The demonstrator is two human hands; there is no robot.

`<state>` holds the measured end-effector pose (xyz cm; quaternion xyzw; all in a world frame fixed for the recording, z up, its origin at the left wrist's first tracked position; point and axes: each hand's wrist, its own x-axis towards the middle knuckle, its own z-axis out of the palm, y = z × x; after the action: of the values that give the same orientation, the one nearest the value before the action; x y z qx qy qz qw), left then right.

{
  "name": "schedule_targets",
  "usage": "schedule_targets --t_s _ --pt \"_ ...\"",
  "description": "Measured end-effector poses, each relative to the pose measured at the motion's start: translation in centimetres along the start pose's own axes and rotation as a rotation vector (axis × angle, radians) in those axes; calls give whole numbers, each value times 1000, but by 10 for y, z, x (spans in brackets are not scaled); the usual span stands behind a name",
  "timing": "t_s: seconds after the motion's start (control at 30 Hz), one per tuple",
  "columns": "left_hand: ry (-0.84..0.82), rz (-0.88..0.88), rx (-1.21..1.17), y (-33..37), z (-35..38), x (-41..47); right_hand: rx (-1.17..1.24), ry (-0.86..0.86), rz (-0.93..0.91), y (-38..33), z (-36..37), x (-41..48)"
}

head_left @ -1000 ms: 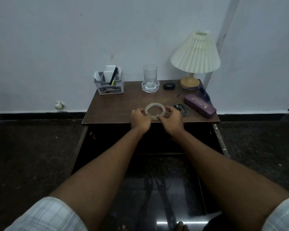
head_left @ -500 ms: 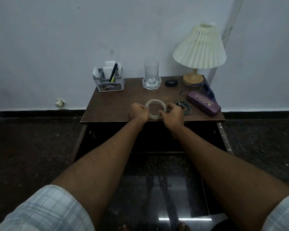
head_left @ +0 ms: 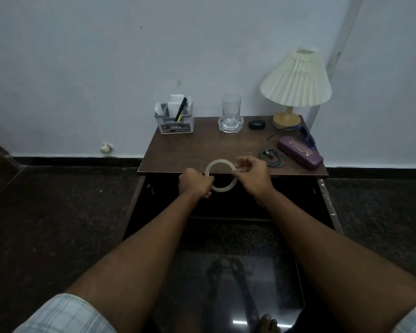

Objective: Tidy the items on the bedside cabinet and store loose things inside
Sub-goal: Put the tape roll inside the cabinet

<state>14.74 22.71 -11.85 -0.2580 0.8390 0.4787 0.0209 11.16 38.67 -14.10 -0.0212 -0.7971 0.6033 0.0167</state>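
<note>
A pale, translucent tape ring [head_left: 222, 188] hangs upright in the air in front of the brown bedside cabinet's [head_left: 192, 152] front edge, over the dark open cabinet front. My left hand [head_left: 195, 184] grips its left side. My right hand [head_left: 252, 174] pinches its upper right rim. On the cabinet top lie a coil of black earphones [head_left: 273, 157], a purple glasses case [head_left: 300, 152], blue sunglasses [head_left: 306, 137], a small black case [head_left: 256, 124] and a thin dark pin [head_left: 270, 136].
A grey organiser [head_left: 174, 123] with pens and papers stands at the back left, a glass [head_left: 230, 114] on a clear coaster in the middle, a cream lamp [head_left: 296, 82] at the back right. The white wall is right behind. Dark glossy floor lies around and below.
Both hands have lifted the tape ring off the cabinet top and drawn it toward me, past the front edge. It now stands more upright. The camera has tilted.
</note>
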Motion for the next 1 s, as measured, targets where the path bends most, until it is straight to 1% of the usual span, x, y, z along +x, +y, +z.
schedule_targets --t_s 0.07,0.17,0.23,0.3,0.37,0.43,0.5,0.6,0.77,0.9,1.0 --pt "-10 -40 31 -12 -6 -7 21 -49 36 9 6 -10" --pt "1 -119 -1 -32 -6 -15 1 -83 65 26 15 -25" --pt "31 -176 -62 -46 -3 -16 29 -119 149 36 19 -35" --pt "30 -214 -120 -60 0 -14 60 -170 275 44 24 -41" --pt "-8 -250 -167 -77 6 -11 40 -211 348 55 30 -40" --pt "-46 -281 -221 -90 12 -3 32 -225 382 64 38 -34" --pt "-42 -288 -277 -99 18 10 35 -207 407 71 46 -27" --pt "-20 -279 -344 -104 27 32 116 -143 464 79 57 -14" --pt "-93 -287 -464 -111 42 69 179 -50 468 94 76 12" --pt "-46 -284 -545 -116 56 96 211 44 471 109 92 33" --pt "-24 -304 -578 -117 64 110 193 56 512 116 102 47"
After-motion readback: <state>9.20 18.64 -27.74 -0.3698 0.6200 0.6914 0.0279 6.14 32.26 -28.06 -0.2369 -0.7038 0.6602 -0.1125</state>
